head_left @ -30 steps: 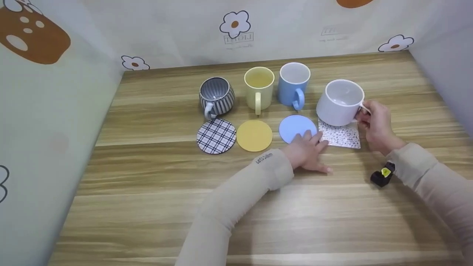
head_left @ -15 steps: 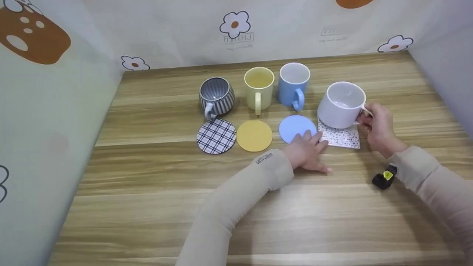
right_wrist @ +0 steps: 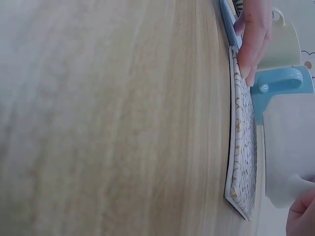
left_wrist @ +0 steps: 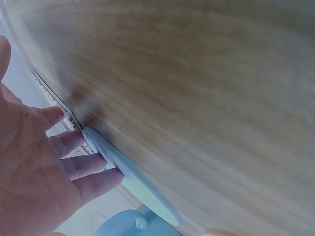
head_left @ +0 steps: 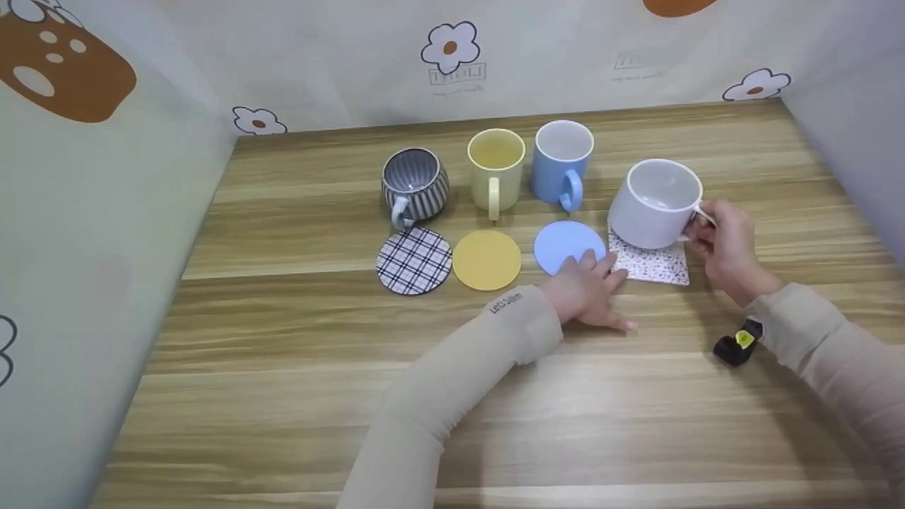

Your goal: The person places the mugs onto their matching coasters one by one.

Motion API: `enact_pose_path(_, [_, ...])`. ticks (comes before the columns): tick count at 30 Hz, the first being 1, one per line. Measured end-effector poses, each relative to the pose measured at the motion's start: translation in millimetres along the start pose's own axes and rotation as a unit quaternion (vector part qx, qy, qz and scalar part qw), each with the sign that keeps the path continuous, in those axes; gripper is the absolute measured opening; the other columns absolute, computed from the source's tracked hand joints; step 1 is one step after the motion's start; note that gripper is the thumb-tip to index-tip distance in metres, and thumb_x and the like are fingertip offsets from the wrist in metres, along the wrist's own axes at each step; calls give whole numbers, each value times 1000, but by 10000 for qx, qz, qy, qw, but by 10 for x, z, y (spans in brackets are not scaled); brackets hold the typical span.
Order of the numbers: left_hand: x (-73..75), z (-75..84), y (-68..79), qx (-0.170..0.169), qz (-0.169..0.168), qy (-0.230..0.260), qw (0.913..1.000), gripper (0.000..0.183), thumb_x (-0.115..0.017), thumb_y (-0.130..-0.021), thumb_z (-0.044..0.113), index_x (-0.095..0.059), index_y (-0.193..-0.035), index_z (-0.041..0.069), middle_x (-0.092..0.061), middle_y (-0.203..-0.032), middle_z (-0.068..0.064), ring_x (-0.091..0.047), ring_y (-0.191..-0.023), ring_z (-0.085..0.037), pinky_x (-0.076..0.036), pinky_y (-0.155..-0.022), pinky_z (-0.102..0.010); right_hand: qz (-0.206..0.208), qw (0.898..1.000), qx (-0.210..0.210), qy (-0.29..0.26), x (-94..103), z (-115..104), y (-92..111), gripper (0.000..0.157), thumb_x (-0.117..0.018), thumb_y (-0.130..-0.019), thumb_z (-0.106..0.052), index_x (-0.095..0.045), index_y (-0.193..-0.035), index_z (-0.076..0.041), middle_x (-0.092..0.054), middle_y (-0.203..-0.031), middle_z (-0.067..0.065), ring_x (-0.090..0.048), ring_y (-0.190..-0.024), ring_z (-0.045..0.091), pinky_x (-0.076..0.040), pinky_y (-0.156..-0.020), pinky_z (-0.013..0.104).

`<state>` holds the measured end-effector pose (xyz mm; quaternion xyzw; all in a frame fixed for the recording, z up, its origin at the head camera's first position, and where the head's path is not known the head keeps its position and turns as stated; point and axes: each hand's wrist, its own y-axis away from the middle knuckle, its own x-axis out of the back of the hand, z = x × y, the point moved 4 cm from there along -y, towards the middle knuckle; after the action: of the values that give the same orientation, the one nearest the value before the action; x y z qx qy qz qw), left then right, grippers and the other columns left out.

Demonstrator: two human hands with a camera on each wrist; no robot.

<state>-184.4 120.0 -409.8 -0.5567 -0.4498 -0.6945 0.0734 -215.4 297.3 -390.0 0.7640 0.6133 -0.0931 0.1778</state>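
By its handle, my right hand (head_left: 732, 247) grips a white mug (head_left: 654, 208), upright over the back part of a square speckled coaster (head_left: 654, 265). A narrow gap shows between mug and coaster in the right wrist view. My left hand (head_left: 590, 286) lies with fingers spread, fingertips (left_wrist: 110, 178) on the near edge of the round blue coaster (head_left: 565, 244) and on the speckled coaster's left edge. Behind the blue coaster stands a blue mug (head_left: 558, 170), its handle toward me. The far side of the speckled coaster is hidden under the white mug.
A yellow mug (head_left: 495, 177) and a grey striped mug (head_left: 424, 191) stand left of the blue one. In front of them lie a round yellow coaster (head_left: 486, 260) and a round plaid coaster (head_left: 413, 260). Patterned walls (head_left: 339, 71) bound the wooden table (head_left: 283, 396) at the back and sides.
My right hand has brought the white mug slightly toward me and to the right, lower over the speckled coaster. The left hand and the other mugs and coasters stay put.
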Motion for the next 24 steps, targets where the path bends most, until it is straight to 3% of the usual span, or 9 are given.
enact_pose_path(9, [-6, 2, -10, -6, -14, 33, 10000, 90, -23, -78, 79, 3, -148, 28, 10, -154, 1, 3, -141, -26, -9, -113, -41, -277, 9996, 34, -31, -11, 0, 20, 42, -28, -87, -3, -43, -47, -9, -36, -42, -3, -32, -41, 9, -2, -53, 31])
enact_pose_path(24, [11, 11, -1, -27, 107, -33, 9999, 89, -25, -79, 78, -1, -148, 28, 7, -155, 1, 0, -141, -26, -12, -113, -42, -237, 9990, 220, 314, 10, -13, 61, 42, -29, -86, -1, -44, -47, -9, -39, -42, -3, -35, -40, 9, -7, -50, 32])
